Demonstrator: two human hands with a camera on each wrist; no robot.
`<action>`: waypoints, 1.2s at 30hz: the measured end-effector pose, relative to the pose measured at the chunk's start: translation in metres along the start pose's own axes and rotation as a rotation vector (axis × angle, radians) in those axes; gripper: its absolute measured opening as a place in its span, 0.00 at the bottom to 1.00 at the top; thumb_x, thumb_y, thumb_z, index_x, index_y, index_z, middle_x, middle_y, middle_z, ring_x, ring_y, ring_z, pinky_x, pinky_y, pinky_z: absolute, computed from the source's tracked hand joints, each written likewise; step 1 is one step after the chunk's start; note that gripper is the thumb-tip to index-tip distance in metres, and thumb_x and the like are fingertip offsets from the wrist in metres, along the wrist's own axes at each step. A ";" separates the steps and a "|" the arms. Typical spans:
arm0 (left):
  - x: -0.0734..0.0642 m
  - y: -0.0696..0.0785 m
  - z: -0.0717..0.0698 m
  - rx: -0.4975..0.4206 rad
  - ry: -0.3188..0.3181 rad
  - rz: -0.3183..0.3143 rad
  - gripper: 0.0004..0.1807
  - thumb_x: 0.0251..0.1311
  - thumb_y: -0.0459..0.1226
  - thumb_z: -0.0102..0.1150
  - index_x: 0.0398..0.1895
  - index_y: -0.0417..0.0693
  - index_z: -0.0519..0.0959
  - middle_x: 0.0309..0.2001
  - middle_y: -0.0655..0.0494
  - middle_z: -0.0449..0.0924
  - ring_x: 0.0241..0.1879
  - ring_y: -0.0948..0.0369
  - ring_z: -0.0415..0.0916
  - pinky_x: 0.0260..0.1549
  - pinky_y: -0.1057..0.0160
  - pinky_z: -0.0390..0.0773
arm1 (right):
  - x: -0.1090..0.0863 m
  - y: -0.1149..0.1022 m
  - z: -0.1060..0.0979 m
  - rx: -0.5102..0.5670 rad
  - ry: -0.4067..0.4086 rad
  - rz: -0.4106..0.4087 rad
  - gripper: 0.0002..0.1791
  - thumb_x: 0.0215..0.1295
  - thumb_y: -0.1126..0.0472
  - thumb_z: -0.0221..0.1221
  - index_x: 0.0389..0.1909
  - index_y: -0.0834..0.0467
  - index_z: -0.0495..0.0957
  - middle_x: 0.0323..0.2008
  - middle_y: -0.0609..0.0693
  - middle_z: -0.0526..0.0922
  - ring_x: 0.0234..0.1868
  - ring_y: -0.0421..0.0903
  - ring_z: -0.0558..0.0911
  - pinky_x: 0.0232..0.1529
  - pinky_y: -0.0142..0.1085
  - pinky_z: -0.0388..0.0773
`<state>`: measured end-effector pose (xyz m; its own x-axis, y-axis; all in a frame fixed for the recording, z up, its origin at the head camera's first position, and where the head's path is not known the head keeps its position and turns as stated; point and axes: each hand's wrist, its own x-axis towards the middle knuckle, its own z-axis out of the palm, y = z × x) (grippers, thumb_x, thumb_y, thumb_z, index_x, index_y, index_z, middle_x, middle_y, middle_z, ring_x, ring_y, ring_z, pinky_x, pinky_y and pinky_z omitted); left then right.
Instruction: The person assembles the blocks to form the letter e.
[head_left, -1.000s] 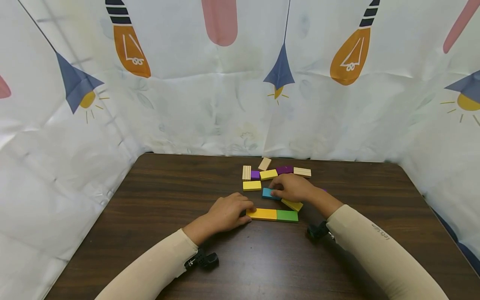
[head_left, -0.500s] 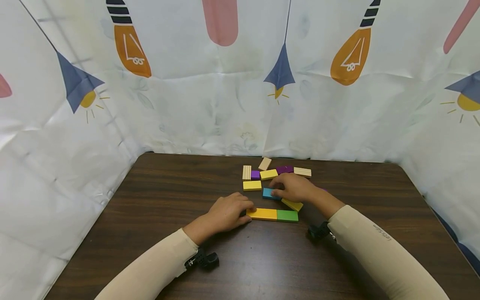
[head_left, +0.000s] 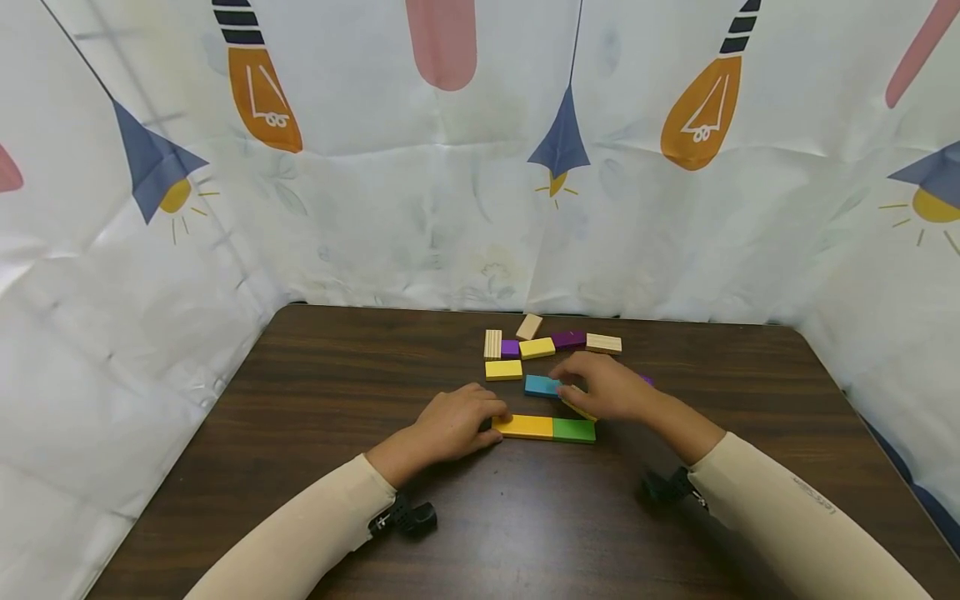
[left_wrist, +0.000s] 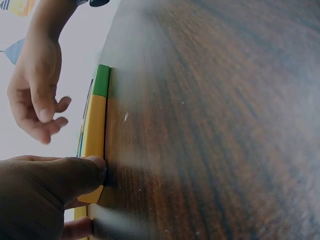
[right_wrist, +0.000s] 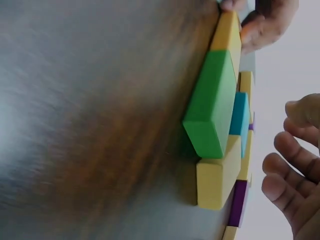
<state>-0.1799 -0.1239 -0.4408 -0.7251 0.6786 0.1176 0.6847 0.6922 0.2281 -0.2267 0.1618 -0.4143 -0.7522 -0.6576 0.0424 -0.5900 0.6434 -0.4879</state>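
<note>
Here the left hand (head_left: 453, 427) rests on the dark desk (head_left: 337, 400), its fingers (left_wrist: 80, 172) lightly bent and held together, the tips pressed against the left end of the orange block (head_left: 525, 427). That block lies flat near the middle of the desk, end to end with the green block (head_left: 574, 431) on its right. The right hand (head_left: 607, 387) hovers just behind this pair, fingers (right_wrist: 287, 172) loosely curled and spread apart, gripping nothing in the wrist view. Beneath it lies a tilted yellow block (right_wrist: 217, 175), just beside the green one, and the blue block (head_left: 542, 385) sits at the fingertips; whether they touch it cannot be told. Farther back a loose cluster of yellow, purple and plain wooden blocks (head_left: 551, 343) lies flat.
</note>
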 end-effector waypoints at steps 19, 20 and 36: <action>-0.001 0.000 0.001 0.005 -0.014 -0.017 0.11 0.64 0.45 0.70 0.49 0.61 0.86 0.45 0.66 0.83 0.48 0.61 0.76 0.29 0.61 0.78 | -0.031 -0.013 0.020 0.063 -0.048 -0.144 0.14 0.71 0.62 0.64 0.55 0.56 0.84 0.46 0.47 0.83 0.39 0.39 0.77 0.42 0.38 0.78; -0.002 0.000 0.001 0.005 -0.013 -0.017 0.11 0.64 0.45 0.70 0.49 0.60 0.86 0.45 0.66 0.83 0.48 0.61 0.76 0.29 0.61 0.78 | -0.031 -0.013 0.020 0.058 -0.046 -0.143 0.14 0.71 0.62 0.64 0.55 0.56 0.84 0.47 0.47 0.83 0.40 0.39 0.77 0.43 0.39 0.79; -0.001 0.000 0.002 -0.007 -0.020 -0.016 0.11 0.65 0.46 0.70 0.49 0.60 0.86 0.46 0.65 0.83 0.49 0.61 0.76 0.32 0.57 0.80 | 0.020 -0.006 0.011 -0.093 0.004 -0.082 0.19 0.68 0.53 0.68 0.57 0.56 0.84 0.54 0.48 0.83 0.58 0.52 0.77 0.59 0.49 0.75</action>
<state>-0.1792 -0.1242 -0.4429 -0.7344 0.6721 0.0945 0.6723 0.7015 0.2364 -0.2348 0.1405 -0.4201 -0.7011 -0.7083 0.0821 -0.6741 0.6209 -0.4001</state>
